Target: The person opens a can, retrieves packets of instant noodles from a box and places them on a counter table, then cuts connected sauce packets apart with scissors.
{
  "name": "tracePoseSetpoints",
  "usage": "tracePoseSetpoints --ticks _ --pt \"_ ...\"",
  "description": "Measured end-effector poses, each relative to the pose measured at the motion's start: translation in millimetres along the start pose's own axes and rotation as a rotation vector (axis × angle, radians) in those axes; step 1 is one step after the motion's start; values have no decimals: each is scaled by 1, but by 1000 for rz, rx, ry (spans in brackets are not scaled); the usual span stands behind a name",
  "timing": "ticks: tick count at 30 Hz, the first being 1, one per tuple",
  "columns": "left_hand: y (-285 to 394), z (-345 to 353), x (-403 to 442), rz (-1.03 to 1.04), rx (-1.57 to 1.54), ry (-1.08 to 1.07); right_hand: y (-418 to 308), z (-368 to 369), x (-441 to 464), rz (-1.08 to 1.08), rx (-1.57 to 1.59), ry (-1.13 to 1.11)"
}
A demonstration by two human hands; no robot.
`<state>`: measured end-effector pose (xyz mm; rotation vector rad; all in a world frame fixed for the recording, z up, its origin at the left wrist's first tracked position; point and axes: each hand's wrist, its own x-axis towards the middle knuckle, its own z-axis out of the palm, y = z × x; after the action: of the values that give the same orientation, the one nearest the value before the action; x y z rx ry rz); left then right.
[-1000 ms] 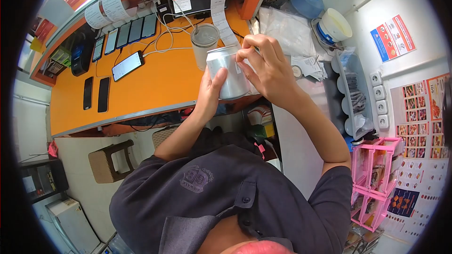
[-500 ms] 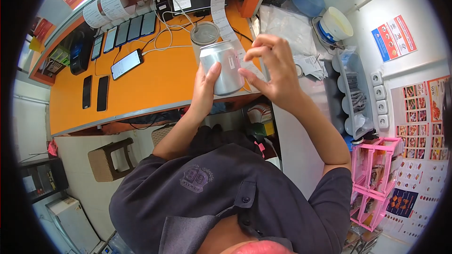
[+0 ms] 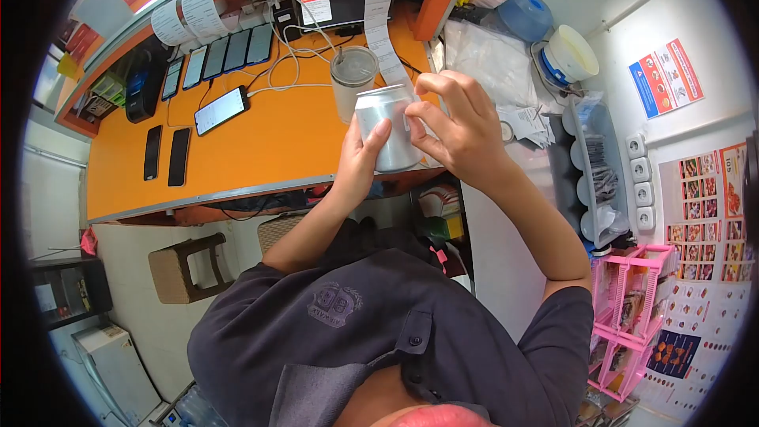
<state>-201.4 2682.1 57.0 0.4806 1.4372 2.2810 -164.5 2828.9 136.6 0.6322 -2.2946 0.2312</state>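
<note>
Grip of the left hand [image 3: 357, 162], above the front edge of the orange table [image 3: 237, 156], is clamped around a silver aluminium can [image 3: 387, 141]; thumb and forefinger of the right hand [image 3: 460, 133], wider apart half a second ago, have drawn in at its side, so work seems centred there, contact unclear; receipt strip's [image 3: 380, 20] print is illegible; shirt crest [image 3: 334, 304] apparently reads AIRWALK

Relative to half a second ago, the right hand [image 3: 465, 133] has closed in on the can [image 3: 387, 142]; its thumb and index finger (previously spread wider) are now drawn together beside the can's wall. The can leans less.
</note>
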Motion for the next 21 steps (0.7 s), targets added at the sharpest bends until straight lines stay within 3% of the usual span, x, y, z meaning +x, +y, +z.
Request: tracePoseSetpoints --ticks 21 --pt "-10 3 3 21 -8 16 -1 -3 -2 167 200 -202"
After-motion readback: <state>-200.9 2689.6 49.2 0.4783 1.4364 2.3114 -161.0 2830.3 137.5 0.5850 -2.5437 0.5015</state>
